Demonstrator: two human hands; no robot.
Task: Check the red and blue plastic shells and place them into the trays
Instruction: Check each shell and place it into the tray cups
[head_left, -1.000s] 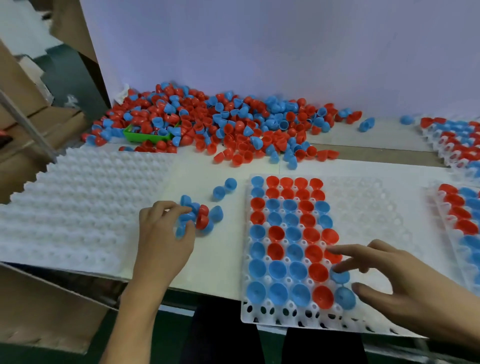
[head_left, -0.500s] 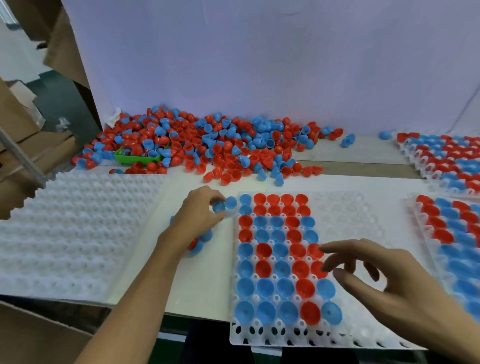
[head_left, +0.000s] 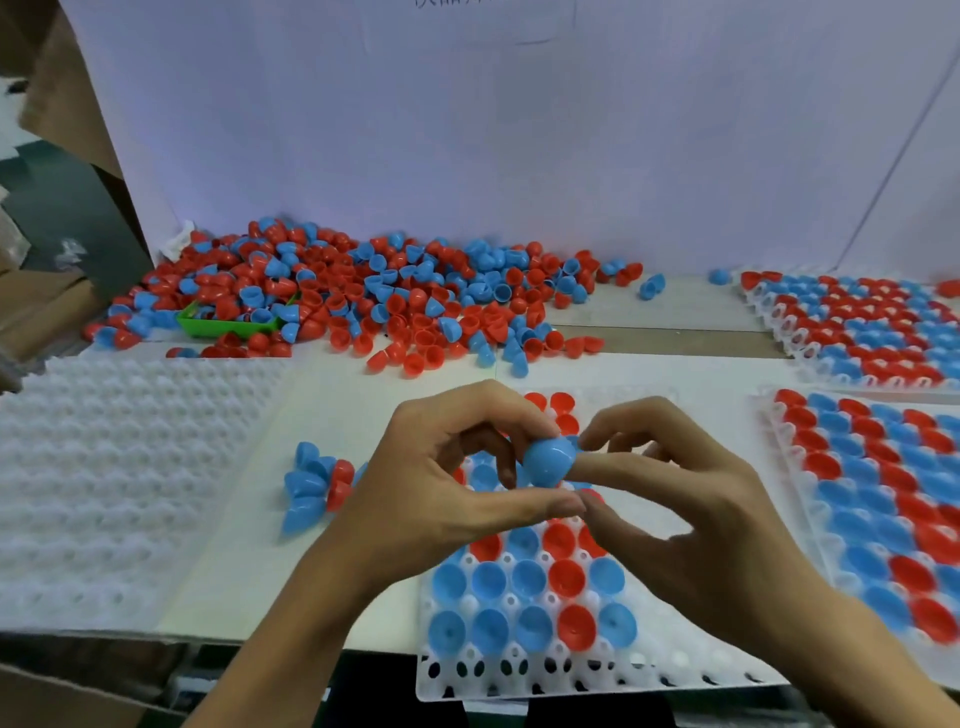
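Above the half-filled white plastic grid tray (head_left: 519, 680), in the head view (the only one), the left hand (head_left: 431, 488) has come up from the small loose cluster of shells (head_left: 314, 486) and now pinches a round blue plastic shell (head_left: 549, 461). The right hand (head_left: 691, 514) has lifted off the tray, fingertips touching that shell, apparently checking it before placement.

Green bin (head_left: 228, 326) half-buried at left, pale backdrop wall (head_left: 467, 130) behind, cardboard (head_left: 47, 312) far left.
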